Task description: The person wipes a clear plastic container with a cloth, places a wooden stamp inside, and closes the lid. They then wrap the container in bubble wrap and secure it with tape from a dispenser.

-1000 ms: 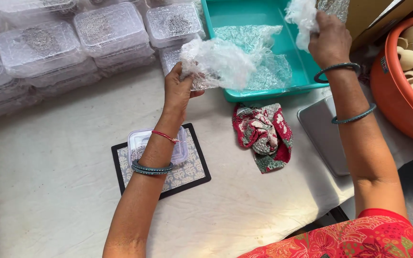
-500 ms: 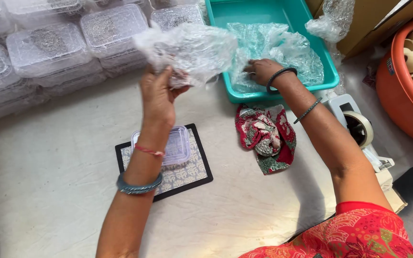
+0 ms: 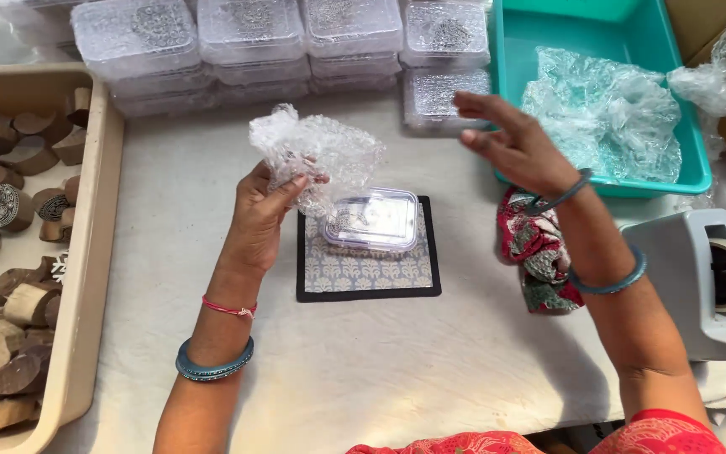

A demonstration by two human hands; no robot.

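Left hand (image 3: 264,220), centre-left of the frame, fingers pinched shut on a crumpled piece of clear bubble wrap (image 3: 317,155), lifted above the table. Just below and right of it, at frame centre, a small clear plastic lidded box (image 3: 373,220) resting on a dark-bordered square mat with a pale block-print pattern (image 3: 367,269); lower edge of the wrap touching or just over the box's left corner, cannot tell which. Right hand (image 3: 510,145), upper right of centre, empty, fingers spread wide, hovering near the left rim of a teal plastic tray (image 3: 506,101) holding more crinkled clear wrap (image 3: 607,113). Under the right forearm, a folded red and green patterned cloth (image 3: 535,261). Along the top edge, stacked clear plastic boxes (image 3: 249,38) in rows. At far left, a beige tray (image 3: 94,252) full of carved wooden printing blocks (image 3: 6,210). At lower right, a grey tape dispenser (image 3: 699,277). Everything on a pale cloth-covered table (image 3: 380,370).
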